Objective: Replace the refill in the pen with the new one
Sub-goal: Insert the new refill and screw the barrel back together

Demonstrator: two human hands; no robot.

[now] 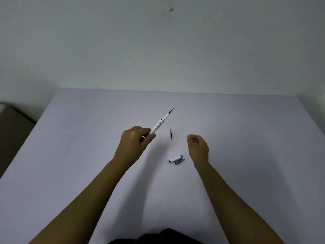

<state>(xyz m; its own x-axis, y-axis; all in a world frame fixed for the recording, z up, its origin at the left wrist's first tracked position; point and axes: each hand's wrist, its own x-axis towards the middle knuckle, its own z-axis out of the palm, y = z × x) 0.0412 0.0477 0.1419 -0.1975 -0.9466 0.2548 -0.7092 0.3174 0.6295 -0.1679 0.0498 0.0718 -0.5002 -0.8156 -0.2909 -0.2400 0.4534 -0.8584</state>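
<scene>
We are looking down at a pale lilac table (70,155) with both of our bare forearms reaching forward over it. Our left hand (134,140) is closing its fingers and thumb around the lower end of the white pen barrel (157,128), which is pointing up and away to the right, tilted off the table. A refill (168,114) is sticking out of the barrel's far end, white along its shaft and dark at the tip, and nothing is touching that tip. Our right hand (197,146) is hovering loosely curled, fingers folded in toward the palm, and we are seeing nothing held in it. Between the 2 hands, a second refill (171,139) is lying flat on the table, apart from both hands, running almost straight away from us, with a dark far end, a yellow band in the middle and a clear near end. Nearer to us than that, just left of our right wrist, 2 small pen parts are lying side by side and touching: a white cap (175,158) with grey ends and a short grey tip piece (179,161).
</scene>
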